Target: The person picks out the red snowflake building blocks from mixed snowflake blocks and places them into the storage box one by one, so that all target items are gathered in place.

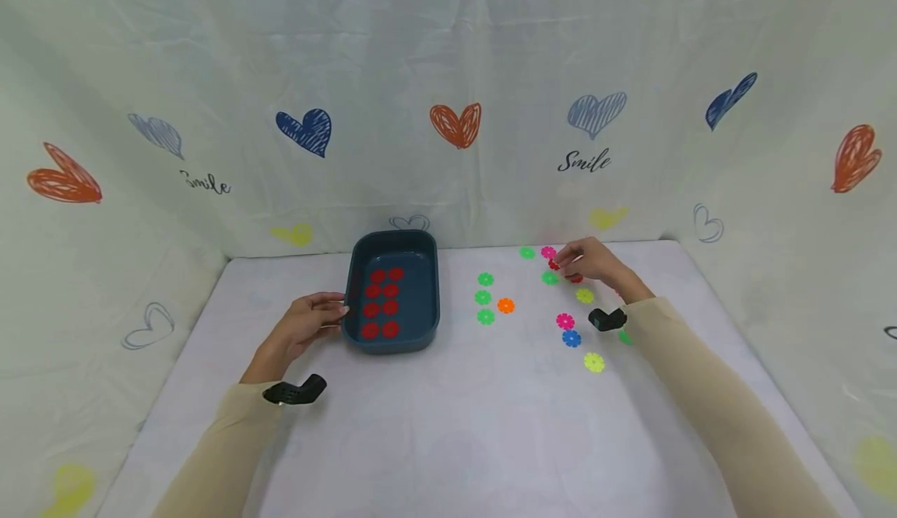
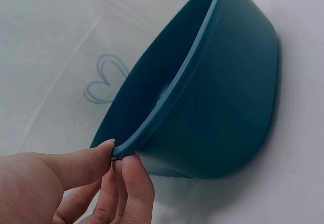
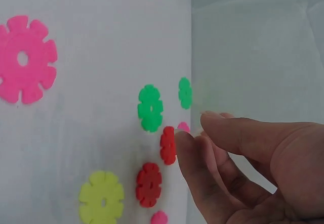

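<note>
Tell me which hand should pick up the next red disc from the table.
Right. The right hand is already touching a red disc among the loose pieces, while the left hand pinches the rim of the blue tray, far from them.

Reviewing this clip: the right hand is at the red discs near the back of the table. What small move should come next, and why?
Probably close the right hand on the red disc at its fingertips and lift it. Its fingers touch the disc but do not yet plainly pinch it. Eight red discs already lie in the blue tray, whose rim the left hand pinches, so the tray looks like its destination.
</note>
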